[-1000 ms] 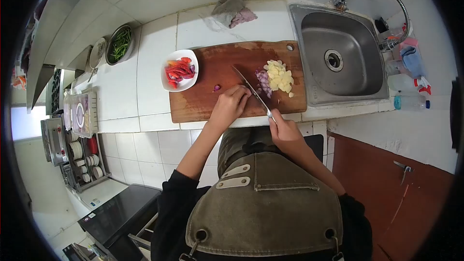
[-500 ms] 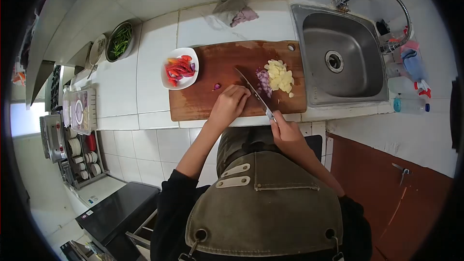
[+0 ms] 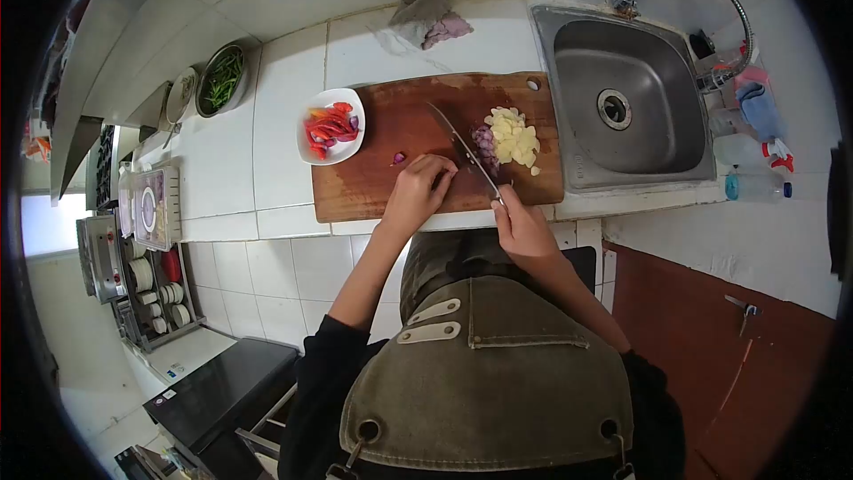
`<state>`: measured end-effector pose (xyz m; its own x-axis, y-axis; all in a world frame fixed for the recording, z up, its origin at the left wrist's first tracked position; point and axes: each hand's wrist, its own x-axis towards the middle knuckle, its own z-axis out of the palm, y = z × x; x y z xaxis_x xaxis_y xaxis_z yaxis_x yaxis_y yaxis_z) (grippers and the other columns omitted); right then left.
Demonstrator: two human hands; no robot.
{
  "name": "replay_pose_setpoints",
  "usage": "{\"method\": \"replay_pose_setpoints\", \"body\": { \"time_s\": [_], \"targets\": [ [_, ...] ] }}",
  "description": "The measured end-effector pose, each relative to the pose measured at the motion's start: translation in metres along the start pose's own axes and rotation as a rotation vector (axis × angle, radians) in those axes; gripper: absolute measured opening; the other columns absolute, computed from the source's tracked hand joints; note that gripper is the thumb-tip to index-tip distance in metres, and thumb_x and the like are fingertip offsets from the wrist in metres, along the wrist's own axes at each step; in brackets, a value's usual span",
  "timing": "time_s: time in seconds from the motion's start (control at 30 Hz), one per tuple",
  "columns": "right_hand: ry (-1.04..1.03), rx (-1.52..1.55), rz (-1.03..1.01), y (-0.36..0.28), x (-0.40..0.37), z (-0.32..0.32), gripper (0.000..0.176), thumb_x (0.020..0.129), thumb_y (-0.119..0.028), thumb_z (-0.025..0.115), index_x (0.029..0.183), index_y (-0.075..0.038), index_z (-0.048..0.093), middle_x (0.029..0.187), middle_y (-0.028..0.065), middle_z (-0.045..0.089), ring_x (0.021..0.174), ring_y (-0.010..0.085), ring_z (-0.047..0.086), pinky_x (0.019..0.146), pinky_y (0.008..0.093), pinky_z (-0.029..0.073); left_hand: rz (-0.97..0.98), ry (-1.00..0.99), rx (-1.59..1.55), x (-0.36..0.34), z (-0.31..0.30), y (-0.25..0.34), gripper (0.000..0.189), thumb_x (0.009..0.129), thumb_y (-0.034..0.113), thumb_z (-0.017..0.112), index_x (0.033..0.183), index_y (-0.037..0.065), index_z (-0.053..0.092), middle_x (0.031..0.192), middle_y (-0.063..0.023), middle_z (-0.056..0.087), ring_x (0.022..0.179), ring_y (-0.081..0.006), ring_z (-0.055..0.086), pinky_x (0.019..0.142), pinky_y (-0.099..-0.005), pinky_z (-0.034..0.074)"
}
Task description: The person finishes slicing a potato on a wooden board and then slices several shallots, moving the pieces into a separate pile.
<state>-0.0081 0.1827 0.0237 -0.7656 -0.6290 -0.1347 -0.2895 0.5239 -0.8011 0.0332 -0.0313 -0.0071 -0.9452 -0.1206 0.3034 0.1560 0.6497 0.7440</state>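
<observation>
My right hand is closed round the handle of a kitchen knife, whose blade slants up and left across the wooden cutting board. Just left of the blade, my left hand rests on the board with curled fingers pressed together; whatever is under the fingertips is hidden. Right of the blade lies a small pile of chopped purple shallot, touching a heap of pale yellow slices, perhaps garlic. One small purple shallot piece sits alone above my left hand.
A white bowl of red chillies and shallots stands on the board's left end. Farther left is a metal bowl of green chillies. A steel sink adjoins on the right, with bottles beside it. A cloth hangs behind.
The knife has shifted slightly left and up, its blade more steeply angled. My right hand has moved a little with it. My left hand stays nearly in place.
</observation>
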Motion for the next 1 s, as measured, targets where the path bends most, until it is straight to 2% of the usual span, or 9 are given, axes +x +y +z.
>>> {"method": "replay_pose_setpoints", "body": {
  "time_s": [0.1, 0.17, 0.2, 0.23, 0.3, 0.53, 0.8, 0.97, 1.0],
  "targets": [
    [0.019, 0.002, 0.028, -0.004, -0.006, -0.005, 0.015, 0.100, -0.019, 0.048, 0.109, -0.007, 0.047, 0.066, 0.0257, 0.060, 0.067, 0.0499, 0.060, 0.060, 0.0592, 0.044, -0.068, 0.052, -0.015, -0.001, -0.002, 0.000, 0.013, 0.084, -0.003, 0.065, 0.097, -0.001, 0.064, 0.093, -0.0149, 0.067, 0.088, -0.0332, 0.066, 0.078, -0.0397, 0.053],
    [-0.031, -0.005, 0.038, -0.006, -0.010, -0.006, 0.016, 0.100, -0.020, 0.049, 0.109, -0.007, 0.047, 0.066, 0.0255, 0.060, 0.067, 0.0496, 0.060, 0.060, 0.0590, 0.044, -0.166, 0.220, -0.015, 0.002, -0.014, 0.006, 0.015, 0.086, -0.004, 0.063, 0.100, 0.000, 0.064, 0.095, -0.0153, 0.066, 0.088, -0.0311, 0.066, 0.077, -0.0375, 0.052],
    [-0.084, -0.011, 0.051, -0.007, -0.012, -0.006, 0.016, 0.099, -0.020, 0.049, 0.109, -0.007, 0.048, 0.067, 0.0254, 0.061, 0.067, 0.0493, 0.060, 0.060, 0.0588, 0.044, -0.113, 0.280, 0.087, 0.000, -0.019, -0.001, 0.016, 0.089, -0.004, 0.061, 0.105, 0.000, 0.064, 0.098, -0.0119, 0.068, 0.088, -0.0204, 0.067, 0.076, -0.0300, 0.053],
    [-0.082, -0.009, 0.053, -0.007, -0.013, -0.004, 0.016, 0.099, -0.020, 0.049, 0.109, -0.007, 0.048, 0.067, 0.0254, 0.061, 0.067, 0.0493, 0.060, 0.060, 0.0588, 0.044, -0.111, 0.278, 0.087, -0.002, -0.021, -0.005, 0.016, 0.089, -0.004, 0.061, 0.105, 0.000, 0.064, 0.098, -0.0119, 0.068, 0.088, -0.0204, 0.067, 0.076, -0.0300, 0.053],
    [-0.087, -0.059, -0.008, -0.006, -0.014, 0.000, 0.018, 0.099, -0.021, 0.050, 0.110, -0.007, 0.048, 0.068, 0.0252, 0.062, 0.068, 0.0485, 0.061, 0.061, 0.0585, 0.044, -0.311, 0.415, -0.092, -0.005, -0.024, -0.011, 0.018, 0.088, -0.005, 0.060, 0.105, 0.001, 0.063, 0.098, -0.0126, 0.066, 0.089, -0.0252, 0.067, 0.079, -0.0341, 0.052],
    [-0.030, -0.149, 0.058, 0.000, -0.007, -0.010, 0.019, 0.099, -0.022, 0.051, 0.112, -0.008, 0.050, 0.073, 0.0238, 0.064, 0.072, 0.0463, 0.063, 0.062, 0.0564, 0.047, -0.292, 0.392, -0.141, -0.014, -0.021, -0.007, 0.017, 0.090, -0.003, 0.061, 0.105, 0.000, 0.064, 0.096, -0.0108, 0.065, 0.085, -0.0198, 0.065, 0.077, -0.0308, 0.051],
    [0.222, -0.325, -0.082, 0.002, -0.021, -0.023, 0.043, 0.086, -0.020, 0.070, 0.126, -0.012, 0.055, 0.105, 0.0132, 0.068, 0.087, 0.0330, 0.068, 0.074, 0.0430, 0.054, -0.206, 0.386, -0.085, -0.002, -0.009, 0.021, 0.016, 0.086, 0.001, 0.068, 0.101, 0.001, 0.068, 0.094, -0.0110, 0.065, 0.082, -0.0222, 0.064, 0.075, -0.0321, 0.051],
    [0.292, -0.347, -0.121, 0.009, -0.020, -0.025, 0.048, 0.081, -0.017, 0.074, 0.125, -0.012, 0.056, 0.097, 0.0120, 0.067, 0.083, 0.0321, 0.067, 0.073, 0.0419, 0.054, -0.004, 0.184, 0.122, 0.016, 0.001, 0.043, 0.028, 0.077, 0.009, 0.080, 0.102, 0.002, 0.069, 0.096, -0.0119, 0.068, 0.086, -0.0250, 0.065, 0.079, -0.0353, 0.053],
    [0.300, -0.344, -0.127, 0.010, -0.021, -0.026, 0.048, 0.081, -0.017, 0.075, 0.125, -0.013, 0.056, 0.095, 0.0121, 0.067, 0.082, 0.0325, 0.067, 0.073, 0.0416, 0.054, -0.044, 0.127, 0.065, 0.016, 0.006, 0.041, 0.035, 0.074, 0.010, 0.082, 0.106, 0.003, 0.069, 0.097, -0.0112, 0.068, 0.085, -0.0232, 0.065, 0.077, -0.0345, 0.054]
  ]
}}
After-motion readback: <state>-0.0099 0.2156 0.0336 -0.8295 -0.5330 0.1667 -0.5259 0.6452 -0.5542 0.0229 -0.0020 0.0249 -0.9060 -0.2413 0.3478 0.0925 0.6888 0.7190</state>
